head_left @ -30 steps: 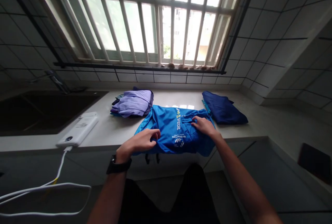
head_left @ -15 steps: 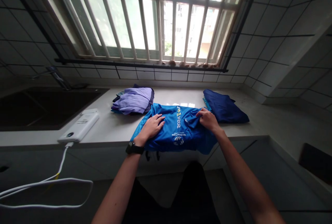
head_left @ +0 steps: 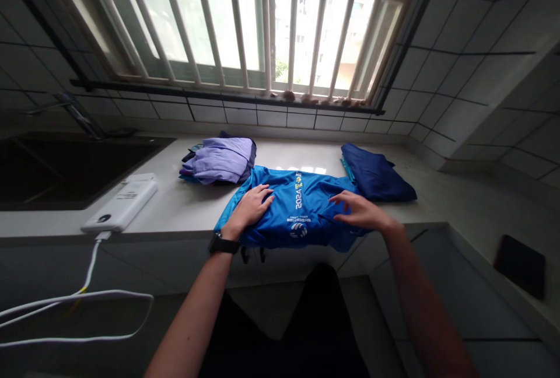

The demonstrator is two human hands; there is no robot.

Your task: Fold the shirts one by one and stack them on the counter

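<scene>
A bright blue printed T-shirt lies on the counter, its near edge hanging over the front. My left hand, with a dark watch at the wrist, rests flat on the shirt's left part, fingers stretched out. Over the shirt's right part is my right hand, its thumb and fingers apart and nothing between them; whether the fingertips touch the cloth I cannot tell. A pile of folded clothes with a lilac one on top sits behind my left hand. Folded navy cloth lies beyond my right hand.
At the left, a white power bank with a white cable lies near the counter's front edge. Behind it are a dark sink and a tap. A dark flat object rests at the far right. A barred window is ahead.
My right hand has let go of the shirt's right part and opened, moving slightly toward me and to the right. My left hand stays on the cloth. The view has shifted a little.
</scene>
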